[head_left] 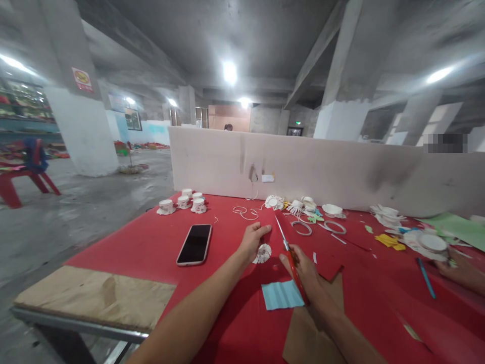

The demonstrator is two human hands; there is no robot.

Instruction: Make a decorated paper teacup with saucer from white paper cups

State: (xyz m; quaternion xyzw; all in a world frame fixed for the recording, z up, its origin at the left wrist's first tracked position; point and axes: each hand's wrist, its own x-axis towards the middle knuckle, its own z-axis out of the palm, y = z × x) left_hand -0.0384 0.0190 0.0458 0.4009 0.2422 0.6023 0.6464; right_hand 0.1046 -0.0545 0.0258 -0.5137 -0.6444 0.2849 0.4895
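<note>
My right hand (303, 268) is closed round the red handles of a pair of scissors (286, 246), whose blades point up and away over the table. Just left of the blades, my left hand (254, 240) has its thumb and fingers pressed together; what they hold, if anything, does not stand out against the red surface. Below that hand lies a white frilled paper piece (262, 254). A light blue crinkled paper piece (282, 295) lies nearer to me, beside the scissor handles. Brown cardboard (308, 336) is partly hidden under my right forearm.
On the red table (151, 247) are a phone (194, 245), several small white cups (183, 201), tape rings (301, 228), paper scraps and a blue pen (426, 278). A pale board (303, 162) stands along the back. Another person's hand (460, 270) reaches in at right.
</note>
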